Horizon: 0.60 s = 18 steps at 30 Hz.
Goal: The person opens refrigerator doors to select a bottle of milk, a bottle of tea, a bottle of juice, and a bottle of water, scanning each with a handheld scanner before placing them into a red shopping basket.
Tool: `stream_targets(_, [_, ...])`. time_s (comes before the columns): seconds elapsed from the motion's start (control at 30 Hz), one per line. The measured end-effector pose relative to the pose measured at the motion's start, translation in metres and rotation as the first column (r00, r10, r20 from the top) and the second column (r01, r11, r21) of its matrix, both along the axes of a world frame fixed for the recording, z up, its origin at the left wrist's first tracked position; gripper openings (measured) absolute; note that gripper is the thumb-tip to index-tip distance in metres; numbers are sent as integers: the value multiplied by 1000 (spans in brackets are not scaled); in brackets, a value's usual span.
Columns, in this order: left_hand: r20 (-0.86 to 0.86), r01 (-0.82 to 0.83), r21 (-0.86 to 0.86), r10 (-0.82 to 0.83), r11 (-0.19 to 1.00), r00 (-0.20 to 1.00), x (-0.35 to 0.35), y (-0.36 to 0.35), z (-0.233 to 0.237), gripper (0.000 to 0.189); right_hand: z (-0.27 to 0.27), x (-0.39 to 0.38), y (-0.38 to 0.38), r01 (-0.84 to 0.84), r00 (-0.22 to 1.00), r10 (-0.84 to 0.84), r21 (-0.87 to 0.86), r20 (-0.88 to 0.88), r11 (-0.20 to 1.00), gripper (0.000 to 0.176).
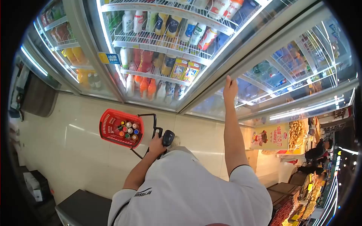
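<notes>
My left hand (156, 145) is closed around the black handle (155, 124) of a red shopping basket (106, 132). Several bottles with coloured caps (129, 130) stand together inside the basket. Beside that hand is a dark rounded device (168, 138); how it is attached cannot be made out. My right arm reaches forward, and my right hand (230, 91) grips the edge of a glass fridge door (256, 81), its fingers partly hidden behind the frame. The door stands open, swung to the right of the lit fridge shelves (162, 47).
Bottled drinks (167, 24) fill the shelves ahead. More glass-fronted coolers (60, 45) line the left. A yellow display box (269, 137) and food stands (309, 196) are at the right, with people beyond. A dark cabinet (85, 209) stands at the lower left, on the tiled floor (75, 158).
</notes>
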<state>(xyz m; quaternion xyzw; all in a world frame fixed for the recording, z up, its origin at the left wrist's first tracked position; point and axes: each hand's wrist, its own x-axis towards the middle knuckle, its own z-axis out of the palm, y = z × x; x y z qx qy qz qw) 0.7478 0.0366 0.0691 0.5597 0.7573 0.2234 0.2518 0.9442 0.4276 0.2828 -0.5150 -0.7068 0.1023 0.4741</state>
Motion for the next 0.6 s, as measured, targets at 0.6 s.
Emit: stream_targets(0.6, [44,125,-41,-124,991,991,21,-30,-18,51,-8,70,-109,-152,947,132,-46,-293,987,29])
